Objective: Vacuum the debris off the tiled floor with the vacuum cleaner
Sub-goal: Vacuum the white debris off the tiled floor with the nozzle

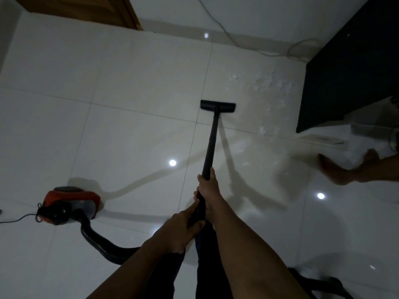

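A black vacuum wand (212, 139) runs from my hands out to a flat black floor head (217, 105) resting on the glossy white tiled floor (129, 130). My right hand (208, 188) grips the wand higher up, and my left hand (183, 225) grips its handle end just below. Pale scraps of debris (269, 87) lie scattered on the tiles to the right of the head, with a few more bits (262, 130) nearer me. The red and black vacuum body (69, 203) sits on the floor at the left, its black hose (101, 244) curving toward me.
A dark cabinet (345, 72) stands at the right. Another person's bare foot (345, 169) is on the floor beside it. A wooden door (86, 9) is at the top left. A white cable (237, 39) trails along the far wall, and a thin black cord (17, 219) leaves the vacuum body.
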`<action>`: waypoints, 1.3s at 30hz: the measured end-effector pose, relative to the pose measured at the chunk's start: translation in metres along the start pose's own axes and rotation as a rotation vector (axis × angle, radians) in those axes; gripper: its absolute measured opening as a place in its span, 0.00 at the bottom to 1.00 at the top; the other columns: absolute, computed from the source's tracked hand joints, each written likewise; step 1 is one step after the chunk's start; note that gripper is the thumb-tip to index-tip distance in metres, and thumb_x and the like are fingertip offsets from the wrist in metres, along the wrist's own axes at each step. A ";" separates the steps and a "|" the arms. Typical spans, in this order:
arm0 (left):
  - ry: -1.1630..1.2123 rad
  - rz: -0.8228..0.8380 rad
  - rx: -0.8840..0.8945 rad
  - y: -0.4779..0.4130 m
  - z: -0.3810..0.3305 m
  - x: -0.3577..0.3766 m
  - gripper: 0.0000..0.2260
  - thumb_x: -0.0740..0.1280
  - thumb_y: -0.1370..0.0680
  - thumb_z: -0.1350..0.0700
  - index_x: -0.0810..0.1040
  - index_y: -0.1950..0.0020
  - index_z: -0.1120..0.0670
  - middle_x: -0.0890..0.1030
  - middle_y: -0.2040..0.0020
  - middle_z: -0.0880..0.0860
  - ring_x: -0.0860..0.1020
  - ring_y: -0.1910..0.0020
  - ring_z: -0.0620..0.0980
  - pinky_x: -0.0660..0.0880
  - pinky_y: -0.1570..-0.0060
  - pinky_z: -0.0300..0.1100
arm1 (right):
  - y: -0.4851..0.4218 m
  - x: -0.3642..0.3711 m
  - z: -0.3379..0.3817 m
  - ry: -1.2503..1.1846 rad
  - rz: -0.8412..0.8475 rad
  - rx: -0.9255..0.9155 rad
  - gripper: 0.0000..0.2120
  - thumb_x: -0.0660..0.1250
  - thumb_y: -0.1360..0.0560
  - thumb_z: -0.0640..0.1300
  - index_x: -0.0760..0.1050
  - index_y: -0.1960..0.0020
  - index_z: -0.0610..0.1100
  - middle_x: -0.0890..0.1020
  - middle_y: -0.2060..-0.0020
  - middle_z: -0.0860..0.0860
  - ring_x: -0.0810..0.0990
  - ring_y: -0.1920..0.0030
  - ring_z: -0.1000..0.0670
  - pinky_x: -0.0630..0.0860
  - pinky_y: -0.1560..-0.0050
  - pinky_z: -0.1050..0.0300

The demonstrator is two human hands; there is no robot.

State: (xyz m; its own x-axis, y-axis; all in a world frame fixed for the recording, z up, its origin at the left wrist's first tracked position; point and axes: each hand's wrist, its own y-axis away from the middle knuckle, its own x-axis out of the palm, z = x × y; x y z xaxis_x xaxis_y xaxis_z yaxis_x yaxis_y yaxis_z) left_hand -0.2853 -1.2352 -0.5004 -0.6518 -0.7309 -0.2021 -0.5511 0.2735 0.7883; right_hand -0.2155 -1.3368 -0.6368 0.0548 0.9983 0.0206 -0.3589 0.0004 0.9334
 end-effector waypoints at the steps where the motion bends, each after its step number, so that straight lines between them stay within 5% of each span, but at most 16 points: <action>1: 0.004 -0.009 -0.015 -0.006 0.001 -0.003 0.29 0.59 0.16 0.49 0.48 0.19 0.43 0.78 0.49 0.47 0.77 0.73 0.32 0.72 0.68 0.28 | -0.002 -0.001 0.007 0.007 0.002 -0.003 0.32 0.62 0.15 0.45 0.51 0.17 0.62 0.74 0.62 0.45 0.74 0.73 0.51 0.74 0.74 0.58; 4: 0.035 -0.005 -0.016 -0.020 -0.018 -0.017 0.25 0.61 0.17 0.50 0.52 0.23 0.40 0.77 0.48 0.44 0.78 0.70 0.31 0.72 0.66 0.27 | -0.011 -0.002 0.031 0.035 0.007 -0.004 0.32 0.62 0.15 0.45 0.52 0.17 0.61 0.74 0.62 0.45 0.74 0.72 0.50 0.74 0.75 0.59; 6: 0.061 -0.019 -0.002 -0.028 -0.026 -0.026 0.24 0.62 0.17 0.52 0.53 0.26 0.38 0.75 0.48 0.41 0.80 0.56 0.34 0.74 0.56 0.28 | -0.017 -0.003 0.046 0.041 0.014 -0.008 0.32 0.62 0.15 0.44 0.52 0.17 0.61 0.73 0.62 0.45 0.74 0.71 0.50 0.74 0.76 0.59; 9: 0.056 -0.018 -0.054 -0.041 -0.034 -0.040 0.30 0.62 0.18 0.46 0.50 0.20 0.40 0.74 0.32 0.52 0.75 0.33 0.56 0.74 0.35 0.46 | -0.028 -0.001 0.067 0.063 0.005 -0.008 0.32 0.62 0.15 0.44 0.52 0.17 0.61 0.74 0.60 0.44 0.75 0.71 0.50 0.74 0.75 0.59; 12: -0.020 -0.027 -0.063 -0.061 -0.027 -0.056 0.34 0.59 0.25 0.31 0.53 0.21 0.36 0.65 0.26 0.69 0.67 0.32 0.75 0.72 0.35 0.62 | -0.042 0.009 0.087 0.087 -0.006 -0.018 0.32 0.63 0.16 0.46 0.52 0.17 0.61 0.76 0.50 0.43 0.77 0.65 0.48 0.74 0.73 0.57; 13: -0.028 -0.016 -0.051 -0.066 -0.030 -0.064 0.34 0.59 0.24 0.31 0.54 0.21 0.39 0.68 0.29 0.68 0.71 0.36 0.75 0.74 0.36 0.60 | -0.046 0.012 0.095 0.097 -0.008 -0.026 0.33 0.63 0.16 0.46 0.52 0.18 0.61 0.75 0.49 0.44 0.78 0.62 0.47 0.75 0.71 0.56; 16: -0.019 -0.029 -0.020 -0.083 -0.039 -0.093 0.30 0.60 0.20 0.39 0.59 0.21 0.47 0.82 0.47 0.54 0.84 0.55 0.50 0.81 0.53 0.42 | -0.058 0.025 0.122 0.095 -0.018 -0.018 0.33 0.64 0.17 0.47 0.53 0.18 0.62 0.73 0.48 0.46 0.77 0.54 0.45 0.74 0.67 0.54; 19: 0.000 -0.017 -0.025 -0.099 -0.045 -0.126 0.29 0.60 0.21 0.39 0.60 0.22 0.46 0.83 0.53 0.54 0.84 0.66 0.51 0.82 0.62 0.47 | -0.072 0.040 0.153 0.081 -0.038 -0.034 0.33 0.64 0.17 0.47 0.52 0.18 0.62 0.73 0.48 0.47 0.76 0.51 0.44 0.74 0.65 0.53; 21: 0.005 -0.024 -0.011 -0.109 -0.052 -0.148 0.29 0.60 0.20 0.41 0.57 0.21 0.45 0.80 0.42 0.61 0.84 0.51 0.58 0.82 0.50 0.51 | -0.083 0.049 0.175 0.083 -0.044 -0.033 0.34 0.64 0.17 0.47 0.51 0.18 0.62 0.74 0.49 0.47 0.77 0.56 0.45 0.74 0.66 0.53; 23: -0.020 -0.023 -0.015 -0.124 -0.057 -0.171 0.32 0.60 0.20 0.42 0.51 0.19 0.44 0.67 0.29 0.71 0.69 0.32 0.73 0.69 0.33 0.64 | -0.091 0.060 0.200 0.084 -0.057 -0.024 0.34 0.64 0.16 0.46 0.51 0.17 0.62 0.75 0.51 0.45 0.76 0.63 0.48 0.74 0.69 0.54; 26: -0.007 -0.025 -0.026 -0.141 -0.066 -0.206 0.37 0.58 0.24 0.38 0.47 0.19 0.44 0.61 0.23 0.66 0.62 0.27 0.72 0.64 0.29 0.65 | -0.104 0.073 0.235 0.043 -0.056 -0.029 0.33 0.63 0.15 0.44 0.52 0.17 0.61 0.75 0.60 0.45 0.74 0.70 0.50 0.73 0.75 0.59; 29: 0.020 -0.016 -0.005 -0.156 -0.072 -0.237 0.36 0.58 0.22 0.36 0.48 0.19 0.43 0.72 0.28 0.61 0.73 0.34 0.64 0.72 0.33 0.59 | -0.110 0.087 0.266 0.029 -0.067 -0.033 0.32 0.62 0.15 0.43 0.53 0.17 0.60 0.73 0.63 0.45 0.73 0.72 0.50 0.71 0.78 0.61; 31: 0.040 -0.035 0.048 -0.163 -0.077 -0.252 0.30 0.60 0.18 0.43 0.51 0.19 0.45 0.80 0.39 0.59 0.81 0.49 0.54 0.80 0.45 0.50 | -0.114 0.094 0.280 0.027 -0.079 -0.037 0.30 0.62 0.15 0.43 0.55 0.18 0.59 0.73 0.64 0.45 0.73 0.73 0.50 0.71 0.78 0.61; 34: 0.086 -0.040 0.111 -0.170 -0.087 -0.272 0.28 0.62 0.17 0.50 0.52 0.20 0.45 0.84 0.51 0.60 0.79 0.69 0.42 0.79 0.63 0.41 | -0.120 0.101 0.295 0.014 -0.118 -0.046 0.29 0.63 0.15 0.44 0.58 0.18 0.59 0.73 0.64 0.46 0.73 0.73 0.50 0.71 0.78 0.61; 39: 0.041 -0.003 0.107 -0.182 -0.090 -0.295 0.29 0.61 0.17 0.49 0.51 0.19 0.44 0.80 0.51 0.50 0.76 0.73 0.32 0.72 0.66 0.30 | -0.128 0.107 0.310 -0.046 -0.155 -0.018 0.32 0.63 0.15 0.43 0.53 0.17 0.61 0.73 0.62 0.46 0.73 0.73 0.50 0.71 0.77 0.60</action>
State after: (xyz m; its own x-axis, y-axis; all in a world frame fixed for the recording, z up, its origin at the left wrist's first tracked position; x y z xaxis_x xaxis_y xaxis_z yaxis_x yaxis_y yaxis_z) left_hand 0.0543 -1.1253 -0.5324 -0.6293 -0.7563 -0.1789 -0.6072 0.3349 0.7205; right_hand 0.1252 -1.2487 -0.6433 0.1536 0.9824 -0.1066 -0.3596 0.1560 0.9200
